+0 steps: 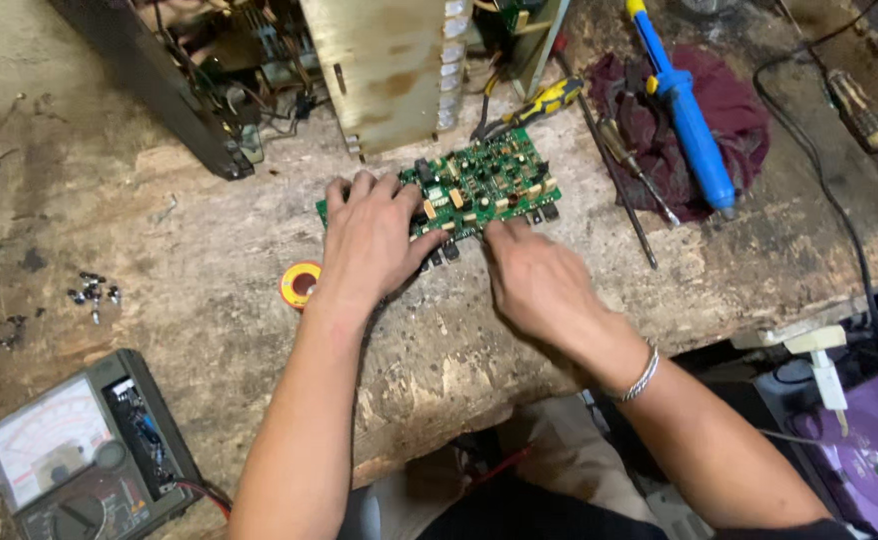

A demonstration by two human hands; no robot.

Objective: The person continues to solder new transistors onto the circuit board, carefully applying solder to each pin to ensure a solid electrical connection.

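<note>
Head view shows the left hand (369, 240) spread flat on the green board (489, 180) to steady it on the worn bench (209, 260), while the right hand (539, 285) pinches its near edge with curled fingers.

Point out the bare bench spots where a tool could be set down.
Bare worn wood lies between the small grey screws and the left hand, and below the maroon cloth. It is crowded around the green circuit board, the right hand and the open metal chassis.
</note>
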